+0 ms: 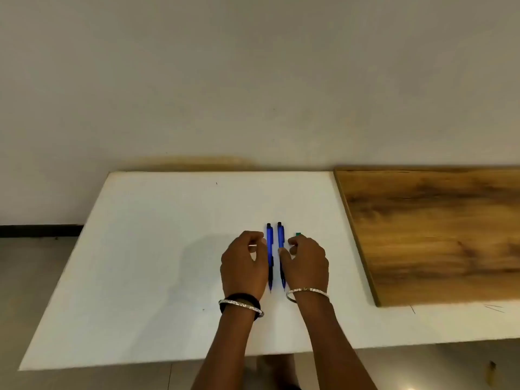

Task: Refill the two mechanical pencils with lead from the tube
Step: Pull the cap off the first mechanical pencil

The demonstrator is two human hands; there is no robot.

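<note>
A white desk (140,249) carries a wooden board (436,235) on its right part, set against the wall (253,80). Left of the board and well apart from it, two blue mechanical pencils lie side by side on the bare white top, parallel and close without touching, black caps away from the person and tips toward them.

The left pencil (269,237) is the one farther from the board, and the right pencil (280,235) is nearer to it. The left hand (244,266) sits on the side of the pair away from the board, its fingers (257,240) curled with the tips against the left pencil's barrel. I cannot tell whether they pinch it or only touch it.

The right hand (306,266) sits on the board side of the pair, thumb (282,253) laid on the right pencil and forefinger curled just above it. Whether this is a grip is also unclear.

A small green piece (298,234) shows just past the right hand's knuckles, between the pencils and the board. It may be the lead tube's end, but most of it is hidden.

Each wrist wears a silver bangle (306,290), and the left wrist has a black band (239,298) as well.
</note>
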